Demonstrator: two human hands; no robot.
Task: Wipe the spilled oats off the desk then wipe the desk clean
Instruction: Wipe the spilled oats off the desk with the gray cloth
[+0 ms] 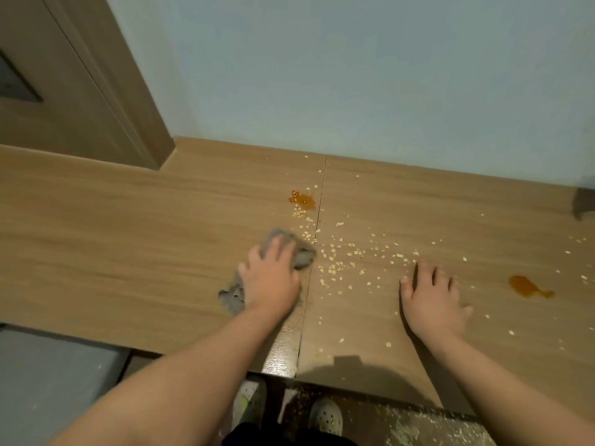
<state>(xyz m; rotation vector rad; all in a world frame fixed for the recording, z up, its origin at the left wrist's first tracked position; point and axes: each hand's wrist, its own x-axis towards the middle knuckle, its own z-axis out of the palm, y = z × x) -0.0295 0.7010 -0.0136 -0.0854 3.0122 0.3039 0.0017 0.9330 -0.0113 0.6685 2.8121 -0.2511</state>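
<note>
Pale oat flakes (pixel 354 252) lie scattered over the middle and right of the wooden desk (pixel 128 239). My left hand (pixel 272 278) presses flat on a crumpled grey cloth (pixel 302 256), just left of the seam between the two desk panels and beside the oats. My right hand (pixel 433 297) rests palm down on the desk with fingers spread, holding nothing, at the near edge of the oats. An orange stain (pixel 302 199) sits at the back by the seam. A second orange stain (pixel 528 286) lies to the right of my right hand.
A pale blue wall (pixel 354 75) runs along the desk's back edge. A wooden door frame (pixel 106 91) stands at the back left. A dark object (pixel 584 204) sits at the far right edge. Below the front edge are my feet in light clogs (pixel 325 416) on a speckled floor.
</note>
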